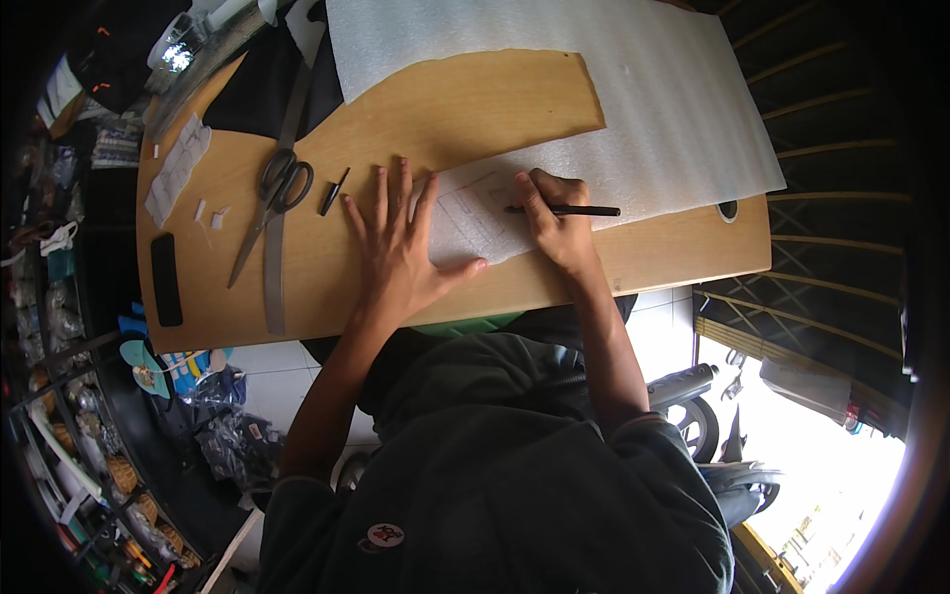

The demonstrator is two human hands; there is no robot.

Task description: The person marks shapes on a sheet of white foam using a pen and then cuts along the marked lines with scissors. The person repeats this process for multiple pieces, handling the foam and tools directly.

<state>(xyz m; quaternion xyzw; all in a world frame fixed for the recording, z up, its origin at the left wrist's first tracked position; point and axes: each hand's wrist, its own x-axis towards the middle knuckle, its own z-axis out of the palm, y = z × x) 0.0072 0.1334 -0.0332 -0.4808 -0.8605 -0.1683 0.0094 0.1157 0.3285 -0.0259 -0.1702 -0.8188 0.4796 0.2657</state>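
Note:
My left hand (398,238) lies flat with fingers spread, pressing on the edge of a white foam sheet (673,119) on the wooden table (346,302). My right hand (559,216) is closed round a black marker (599,211), which points left over the sheet. Between the hands, thin pencil-like lines form a boxy outline (470,220) on the foam. A small black cap-like piece (334,193) lies left of my left hand. Beyond it, black-handled scissors (286,181) rest across a long metal ruler (275,287).
A torn paper pattern (178,170) and small white scraps (218,216) lie at the table's left. Black fabric (259,87) sits at the far left. Shelves crowded with goods (94,426) stand left. A slatted metal gate (821,198) is on the right, with a motorcycle (698,421) below.

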